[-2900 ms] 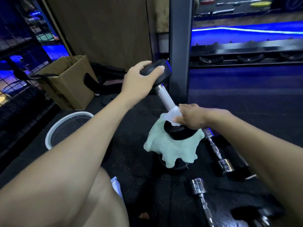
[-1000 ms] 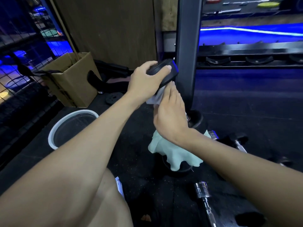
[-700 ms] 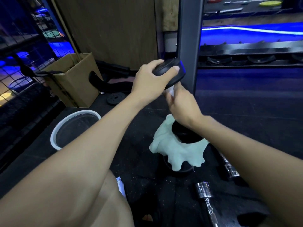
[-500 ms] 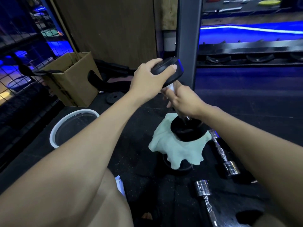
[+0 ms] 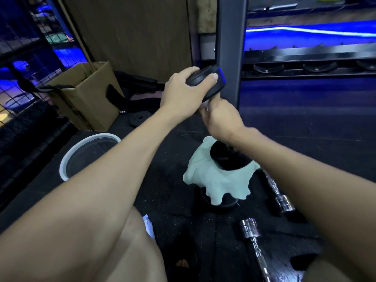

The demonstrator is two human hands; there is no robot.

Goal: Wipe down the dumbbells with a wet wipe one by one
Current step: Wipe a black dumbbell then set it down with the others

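Observation:
A black dumbbell stands tilted on end, its lower head (image 5: 228,159) resting on a pale green cloth (image 5: 215,180). My left hand (image 5: 183,96) grips the upper black head (image 5: 211,82). My right hand (image 5: 220,117) is wrapped around the handle just under that head, with a bit of white wet wipe (image 5: 205,104) showing at my fingers. The handle itself is hidden by my hand.
Chrome dumbbells (image 5: 281,197) (image 5: 251,234) lie on the black rubber floor at right. A white-rimmed bucket (image 5: 67,159) sits at left, a cardboard box (image 5: 85,98) behind it. A grey rack post (image 5: 230,47) rises right behind the dumbbell; a small weight plate (image 5: 139,120) lies near the box.
My right hand has slid up and down the handle with the wipe and now sits at the top, against the upper head. My left hand keeps its grip.

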